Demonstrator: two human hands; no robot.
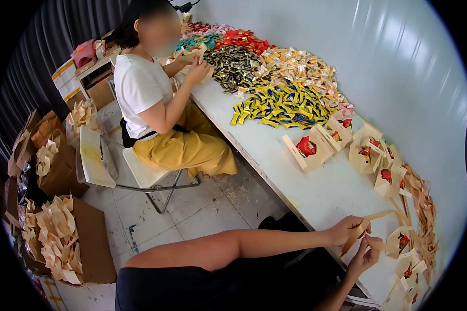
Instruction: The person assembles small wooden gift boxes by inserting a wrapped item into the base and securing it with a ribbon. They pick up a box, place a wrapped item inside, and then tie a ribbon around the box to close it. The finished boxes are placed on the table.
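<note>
A flat tan ribbon (381, 214) runs between my two hands over the front edge of the white table. My left hand (347, 230) is closed, pinching the ribbon, and a strip of it hangs below the fingers. Just below, my right hand (367, 256) pinches the same tan strip between thumb and fingers. The ribbon's far stretch leads toward the wall. Beside my right hand stands a small cream box (394, 242) with a red-wrapped piece inside. Whether the ribbon is tied to a box is too small to tell.
More cream boxes (316, 161) with red pieces line the white table (275, 150). Tan ribbons (425, 217) lie along the wall. Heaped wrapped sweets (285, 106) cover the far end. A co-worker (145, 88) sits there holding a box. Cartons (96, 243) of cream boxes stand at left.
</note>
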